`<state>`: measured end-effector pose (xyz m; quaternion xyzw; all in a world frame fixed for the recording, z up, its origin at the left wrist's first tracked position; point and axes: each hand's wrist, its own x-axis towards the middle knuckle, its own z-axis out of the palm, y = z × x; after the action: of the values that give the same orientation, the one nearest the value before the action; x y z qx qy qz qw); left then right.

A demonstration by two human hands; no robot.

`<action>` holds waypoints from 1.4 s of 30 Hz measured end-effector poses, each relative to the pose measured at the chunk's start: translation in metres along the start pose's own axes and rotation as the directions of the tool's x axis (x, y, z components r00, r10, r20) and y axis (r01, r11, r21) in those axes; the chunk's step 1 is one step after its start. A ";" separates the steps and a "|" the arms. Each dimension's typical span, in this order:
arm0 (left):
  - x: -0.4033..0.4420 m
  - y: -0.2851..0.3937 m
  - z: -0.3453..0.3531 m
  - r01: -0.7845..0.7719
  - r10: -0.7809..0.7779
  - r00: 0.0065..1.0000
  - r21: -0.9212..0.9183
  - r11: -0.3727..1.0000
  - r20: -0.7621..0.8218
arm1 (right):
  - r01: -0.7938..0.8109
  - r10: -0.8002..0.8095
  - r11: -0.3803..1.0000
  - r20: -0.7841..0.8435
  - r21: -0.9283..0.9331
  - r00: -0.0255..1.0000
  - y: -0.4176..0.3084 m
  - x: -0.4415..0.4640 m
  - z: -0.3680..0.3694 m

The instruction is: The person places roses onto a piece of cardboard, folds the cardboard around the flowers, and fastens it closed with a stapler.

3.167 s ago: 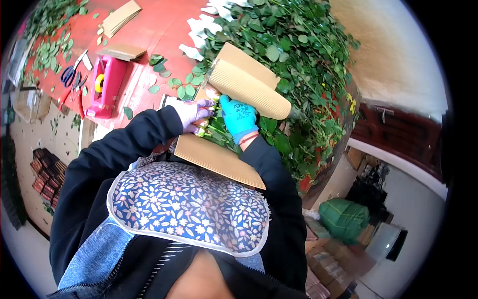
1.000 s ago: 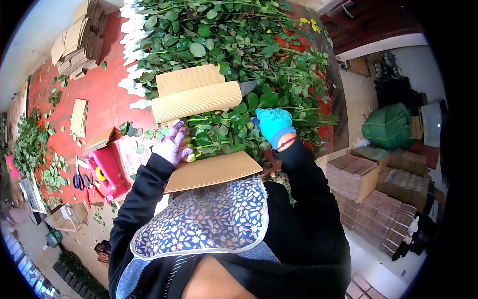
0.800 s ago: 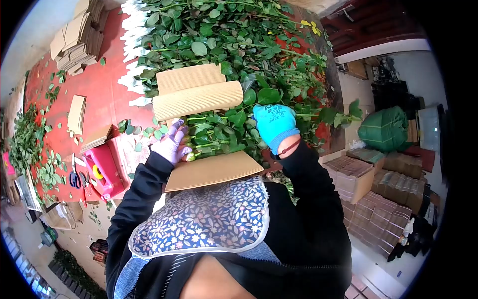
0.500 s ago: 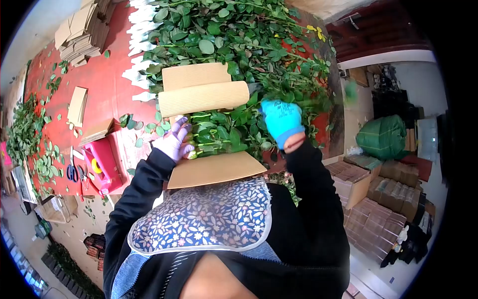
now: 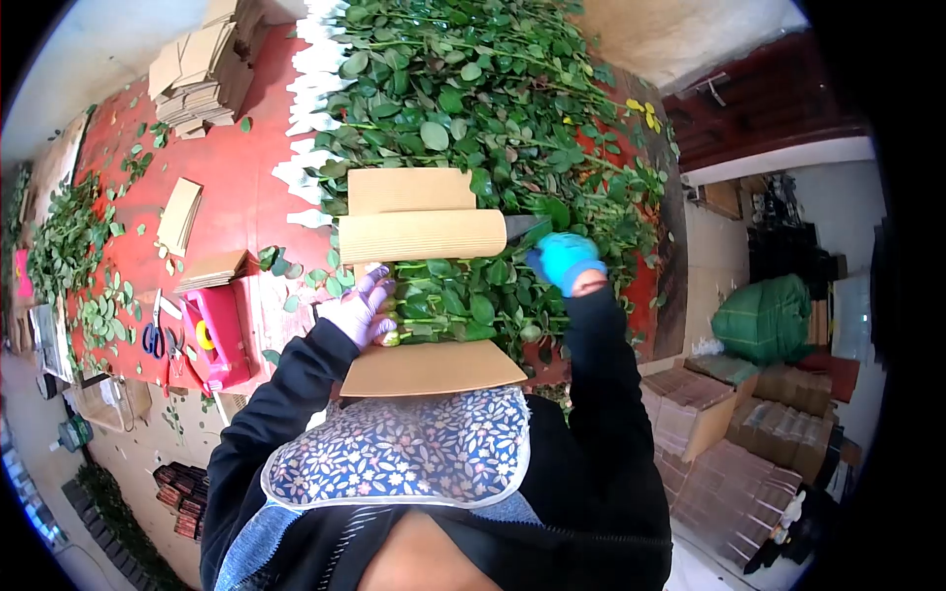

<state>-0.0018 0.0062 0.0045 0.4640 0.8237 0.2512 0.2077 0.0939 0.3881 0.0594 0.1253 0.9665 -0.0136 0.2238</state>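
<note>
Leafy rose stems (image 5: pixel 453 300) lie on a corrugated cardboard sheet; its near flap (image 5: pixel 434 368) rests against the floral apron, and its far part is a rolled piece (image 5: pixel 424 235). My left hand (image 5: pixel 357 307), in a lilac glove, is at the left end of the stems, its fingers curled round the flower heads, which are partly hidden. Over the stems' right side is my right hand (image 5: pixel 567 261), in a turquoise glove and blurred by motion; its fingers and anything in them cannot be made out.
A large heap of leafy stems (image 5: pixel 493 89) with white-wrapped heads (image 5: pixel 317 98) lies beyond. On the red table (image 5: pixel 251 167) are a stack of cardboard (image 5: pixel 202 79), a pink tape dispenser (image 5: pixel 219 340), scissors (image 5: pixel 155 338) and red-handled cutters (image 5: pixel 179 366). Boxes (image 5: pixel 729 492) stand at the right.
The view has shifted, then my right hand moved from the flower heads to the stems' right side. A leafy piece seen flying off at the right is gone. My left hand stays at the flower heads.
</note>
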 end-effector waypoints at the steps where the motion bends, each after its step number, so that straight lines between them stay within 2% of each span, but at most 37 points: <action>1: 0.000 0.003 -0.003 0.031 -0.030 0.999 -0.010 0.999 0.029 | 0.032 -0.008 0.993 -0.196 0.118 0.981 -0.004 -0.010 -0.026; 2: 0.001 0.003 -0.003 0.034 -0.034 0.999 -0.008 0.999 0.025 | 0.084 0.009 0.971 -0.380 0.226 0.925 -0.007 -0.021 -0.052; 4: 0.001 0.003 -0.002 0.056 -0.054 0.997 -0.020 0.998 0.051 | 0.280 0.008 0.842 -0.530 0.460 0.848 -0.023 -0.022 -0.091; 5: 0.000 0.000 0.001 0.054 -0.053 0.998 -0.017 0.998 0.044 | 0.282 -0.018 0.616 -0.345 0.735 0.939 -0.010 -0.002 -0.071; 6: -0.001 -0.004 0.005 0.041 -0.040 0.999 -0.025 0.999 0.031 | 0.088 -0.024 0.247 -0.085 0.965 0.996 -0.016 0.011 -0.069; 8: 0.000 -0.007 0.006 0.004 -0.004 1.000 -0.014 1.000 -0.011 | 0.089 -0.281 0.347 0.013 0.933 0.960 -0.003 0.081 -0.010; 10: 0.001 -0.005 0.004 0.029 -0.029 1.000 -0.024 0.999 0.005 | 0.051 -0.290 0.479 0.103 0.877 0.951 -0.027 0.085 -0.014; 11: 0.001 -0.005 0.004 0.007 -0.008 1.000 -0.023 1.000 -0.018 | -0.003 -0.301 0.440 0.150 0.898 0.942 -0.033 0.078 -0.029; 12: 0.002 -0.003 0.002 0.013 -0.013 1.000 -0.028 1.000 -0.010 | 0.009 -0.309 0.437 0.140 0.900 0.941 -0.037 0.072 -0.042; 14: 0.001 0.002 -0.001 0.027 -0.027 1.000 -0.007 1.000 0.005 | 0.097 -0.295 0.070 -0.072 0.993 0.953 -0.040 0.062 -0.056; 16: 0.002 0.001 -0.003 0.030 -0.030 0.999 0.002 1.000 0.022 | 0.243 -0.172 -0.051 -0.248 0.969 0.953 -0.033 0.051 -0.074; 17: 0.002 0.001 -0.003 0.030 -0.030 0.998 0.011 0.999 0.047 | 0.166 -0.463 -0.511 -0.433 0.843 0.773 -0.013 0.065 -0.059; 19: 0.001 -0.001 -0.001 0.040 -0.037 0.998 -0.063 0.997 0.046 | 0.029 -0.388 -0.828 -0.611 0.559 0.690 -0.015 0.042 -0.070; 20: 0.002 -0.003 0.000 0.048 -0.041 0.998 -0.133 0.990 0.052 | -0.020 -0.391 -0.876 -0.684 0.482 0.616 -0.019 0.028 -0.071; 22: 0.003 -0.006 0.002 0.042 -0.032 0.998 -0.168 0.985 0.061 | -0.029 -0.467 -0.852 -0.734 0.522 0.493 -0.032 0.007 -0.062; 23: 0.005 -0.008 0.002 0.029 -0.018 0.998 -0.164 0.986 0.066 | 0.010 -0.527 -0.792 -0.691 0.611 0.495 -0.037 0.004 -0.059; 25: 0.009 -0.012 0.002 -0.001 0.011 0.996 -0.117 0.993 0.083 | 0.045 -0.652 -0.459 -0.371 0.887 0.661 -0.055 0.001 -0.072; 26: 0.011 -0.015 0.003 -0.022 0.031 0.995 -0.100 0.995 0.091 | -0.025 -0.593 -0.290 -0.159 0.957 0.789 -0.073 -0.005 -0.077; 27: 0.012 -0.019 0.006 -0.042 0.051 0.993 -0.085 0.996 0.102 | 0.036 -0.636 -0.151 -0.124 0.988 0.761 -0.085 0.004 -0.073; 28: 0.013 -0.023 0.010 -0.065 0.073 0.991 -0.073 0.995 0.112 | 0.420 -0.619 0.006 -0.326 0.908 0.714 -0.107 0.005 -0.060; 29: 0.013 -0.027 0.014 -0.084 0.091 0.989 -0.060 0.995 0.119 | 0.604 -0.673 0.207 -0.336 0.769 0.659 -0.116 0.003 -0.067; 30: 0.011 -0.030 0.018 -0.098 0.103 0.987 -0.046 0.994 0.123 | 0.748 -0.733 0.366 -0.323 0.554 0.598 -0.125 0.001 -0.074; 31: 0.009 -0.035 0.022 -0.109 0.110 0.985 -0.018 0.994 0.130 | 0.765 -0.727 0.448 -0.310 0.462 0.613 -0.134 0.007 -0.060; 32: 0.008 -0.038 0.028 -0.124 0.122 0.984 0.006 0.992 0.133 | 0.772 -0.743 0.434 -0.299 0.464 0.598 -0.142 0.008 -0.056; 35: 0.002 -0.045 0.040 -0.118 0.117 0.988 0.004 0.993 0.102 | 0.675 -0.674 0.692 -0.105 0.254 0.731 -0.157 0.001 -0.037; 36: -0.004 -0.047 0.045 -0.100 0.102 0.992 -0.028 0.995 0.076 | 0.623 -0.653 0.717 -0.012 0.312 0.758 -0.159 -0.001 -0.035; 38: -0.024 -0.050 0.035 -0.014 0.010 1.000 -0.196 0.980 -0.022 | 0.621 -0.658 0.711 0.001 0.331 0.753 -0.158 -0.002 -0.013; 39: -0.034 -0.050 0.030 0.014 -0.036 0.997 -0.284 0.959 -0.070 | 0.722 -0.712 0.660 -0.134 0.210 0.689 -0.155 -0.006 0.010; 40: -0.052 -0.031 -0.003 0.090 -0.114 0.983 -0.162 0.983 -0.144 | 0.674 -0.682 0.707 -0.042 0.215 0.730 -0.162 -0.016 0.004; 41: -0.064 -0.043 -0.010 0.205 -0.240 0.959 -0.217 0.954 -0.150 | 0.655 -0.669 0.722 -0.017 0.223 0.743 -0.166 -0.020 0.008; 42: -0.071 -0.078 0.005 0.224 -0.213 0.939 0.007 0.975 -0.272 | 0.635 -0.654 0.737 0.008 0.231 0.757 -0.167 -0.022 0.011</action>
<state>-0.0161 -0.0890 -0.0385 0.3352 0.8952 0.2716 0.1116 0.0765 0.2205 0.0540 -0.1942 0.9317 -0.1997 0.2330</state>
